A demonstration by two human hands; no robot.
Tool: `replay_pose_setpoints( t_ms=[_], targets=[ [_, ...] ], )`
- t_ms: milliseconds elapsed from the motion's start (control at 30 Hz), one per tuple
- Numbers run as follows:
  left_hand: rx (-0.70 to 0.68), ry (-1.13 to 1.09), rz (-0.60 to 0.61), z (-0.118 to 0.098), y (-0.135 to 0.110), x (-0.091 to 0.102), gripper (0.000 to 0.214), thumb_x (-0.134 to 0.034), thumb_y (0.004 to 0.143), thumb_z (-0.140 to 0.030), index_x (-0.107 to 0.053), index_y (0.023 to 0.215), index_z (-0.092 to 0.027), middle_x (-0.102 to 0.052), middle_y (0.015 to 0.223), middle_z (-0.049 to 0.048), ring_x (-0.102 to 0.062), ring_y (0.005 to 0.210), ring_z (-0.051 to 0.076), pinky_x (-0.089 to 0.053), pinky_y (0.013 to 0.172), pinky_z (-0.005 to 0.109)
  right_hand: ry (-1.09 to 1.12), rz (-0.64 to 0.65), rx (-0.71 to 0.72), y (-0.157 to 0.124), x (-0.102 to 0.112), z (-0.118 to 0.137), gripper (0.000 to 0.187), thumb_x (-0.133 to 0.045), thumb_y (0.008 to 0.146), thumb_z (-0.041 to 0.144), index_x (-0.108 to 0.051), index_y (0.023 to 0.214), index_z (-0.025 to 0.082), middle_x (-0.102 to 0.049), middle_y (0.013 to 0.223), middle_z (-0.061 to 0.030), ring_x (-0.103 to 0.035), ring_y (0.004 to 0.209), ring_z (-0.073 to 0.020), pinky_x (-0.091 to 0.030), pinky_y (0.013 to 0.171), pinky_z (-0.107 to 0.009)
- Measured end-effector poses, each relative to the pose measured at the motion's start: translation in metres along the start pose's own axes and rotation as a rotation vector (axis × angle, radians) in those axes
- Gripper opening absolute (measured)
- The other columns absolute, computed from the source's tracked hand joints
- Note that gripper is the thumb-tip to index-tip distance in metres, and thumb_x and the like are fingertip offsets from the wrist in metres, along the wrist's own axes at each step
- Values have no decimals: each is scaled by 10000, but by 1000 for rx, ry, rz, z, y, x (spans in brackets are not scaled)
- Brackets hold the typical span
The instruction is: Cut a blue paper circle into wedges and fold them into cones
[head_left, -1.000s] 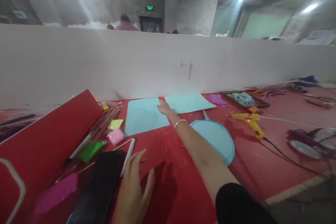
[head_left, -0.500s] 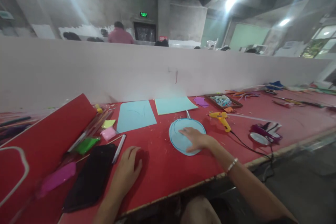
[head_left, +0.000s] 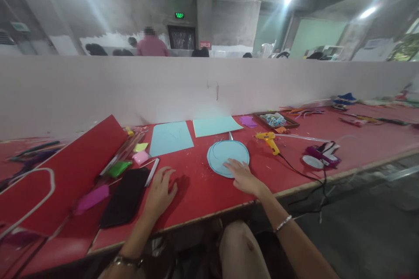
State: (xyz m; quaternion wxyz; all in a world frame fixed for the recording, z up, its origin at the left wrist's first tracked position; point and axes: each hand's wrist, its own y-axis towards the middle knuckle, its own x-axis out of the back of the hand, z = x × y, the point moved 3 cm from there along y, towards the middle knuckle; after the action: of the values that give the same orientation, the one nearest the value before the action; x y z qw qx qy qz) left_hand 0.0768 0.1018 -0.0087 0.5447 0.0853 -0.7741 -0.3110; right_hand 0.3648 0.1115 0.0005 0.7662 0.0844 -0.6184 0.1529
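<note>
A round light-blue sheet [head_left: 222, 154] with a darker blue line round its edge lies on the red table [head_left: 199, 200]. On its lower right part rests my right hand [head_left: 244, 177], fingers spread and gripping nothing. My left hand [head_left: 161, 192] is on the bare tabletop with its fingers loosely apart, holding nothing. Just left of it are a white pen [head_left: 152, 172] and a black phone-like slab [head_left: 125, 198]. Part of a metallic tool [head_left: 231, 136] sticks out behind the round sheet; the remainder is hidden.
Two light-blue sheets, one left [head_left: 171, 138] and one right [head_left: 216, 126], lie along the white partition [head_left: 147, 91]. To the right are a yellow glue gun [head_left: 269, 141] with a cord, a tray [head_left: 291, 123] and a purple device [head_left: 322, 156]. A red board [head_left: 78, 170] leans at left.
My right hand has slid toward the near right edge of the round sheet. My left hand stays on the table. The whole view has shifted slightly.
</note>
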Motion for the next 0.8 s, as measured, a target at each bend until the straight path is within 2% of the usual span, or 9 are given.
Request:
replay_pose_setpoints(
  t_ms=[100, 167, 300, 433, 500, 600, 633, 700, 800],
  targets=[
    [18, 10, 7, -3, 0, 1, 290, -429, 803, -208, -509, 1077, -157, -506, 1154, 151, -462, 1160, 270, -377, 993, 458, -41, -170, -8, 4, -2, -3, 648, -329, 723, -45, -435, 1322, 175, -378, 1420, -138, -319, 1317, -239, -112, 1070, -561],
    [24, 5, 25, -5, -2, 2, 333, -425, 806, -205, -492, 1126, -146, -502, 1178, 158, -453, 1176, 268, -368, 1000, 462, -15, -239, 30, 8, -2, -7, 568, -292, 781, -22, -499, 1274, 170, -467, 1359, -128, -414, 1254, -237, -181, 1063, -543],
    [-15, -57, 138, -17, -13, 5, 463, -441, 798, -206, -411, 1260, -177, -494, 1266, 124, -449, 1205, 239, -394, 991, 430, 30, -259, 99, 13, 6, -12, 470, -308, 824, 23, -601, 1170, 148, -585, 1242, -105, -517, 1157, -204, -366, 993, -371],
    [-51, -152, 246, -33, -25, 21, 568, -427, 835, -240, -253, 1375, -207, -411, 1371, 131, -365, 1285, 230, -343, 1034, 442, 58, -304, 161, 6, 16, 1, 465, -322, 823, 19, -609, 1158, 165, -635, 1171, -84, -554, 1104, -186, -363, 989, -350],
    [-81, -159, 240, -42, -29, 33, 631, -465, 832, -293, -199, 1399, -213, -361, 1413, 135, -305, 1325, 231, -309, 1057, 437, 113, -333, 289, -5, 18, 19, 437, -338, 832, 33, -619, 1133, 180, -639, 1165, -68, -550, 1103, -174, -353, 994, -350],
    [-131, -109, 241, -54, -35, 43, 703, -541, 792, -307, -209, 1406, -227, -310, 1456, 137, -235, 1358, 256, -209, 1087, 500, 225, -288, 567, -30, 14, 53, 373, -368, 842, 50, -654, 1045, 177, -663, 1113, -67, -567, 1069, -166, -378, 963, -335],
    [-142, -85, 269, -58, -38, 43, 710, -568, 768, -280, -243, 1398, -247, -302, 1464, 127, -225, 1362, 271, -162, 1088, 538, 249, -247, 614, -38, 10, 63, 352, -379, 853, 65, -648, 1053, 173, -660, 1115, -72, -567, 1061, -161, -393, 944, -317],
    [-157, -70, 369, -64, -44, 38, 716, -589, 720, -192, -313, 1373, -291, -296, 1472, 98, -225, 1360, 288, -102, 1073, 593, 286, -187, 657, -53, 4, 78, 327, -397, 869, 94, -638, 1069, 188, -664, 1103, -72, -579, 1030, -153, -417, 909, -298],
    [-163, -175, 572, -66, -53, 27, 730, -496, 656, -21, -422, 1305, -347, -363, 1442, 37, -300, 1334, 245, -202, 1068, 556, 337, -110, 640, -66, -5, 83, 311, -436, 865, 123, -626, 1093, 215, -672, 1082, -60, -587, 1007, -152, -429, 894, -299]
  ],
)
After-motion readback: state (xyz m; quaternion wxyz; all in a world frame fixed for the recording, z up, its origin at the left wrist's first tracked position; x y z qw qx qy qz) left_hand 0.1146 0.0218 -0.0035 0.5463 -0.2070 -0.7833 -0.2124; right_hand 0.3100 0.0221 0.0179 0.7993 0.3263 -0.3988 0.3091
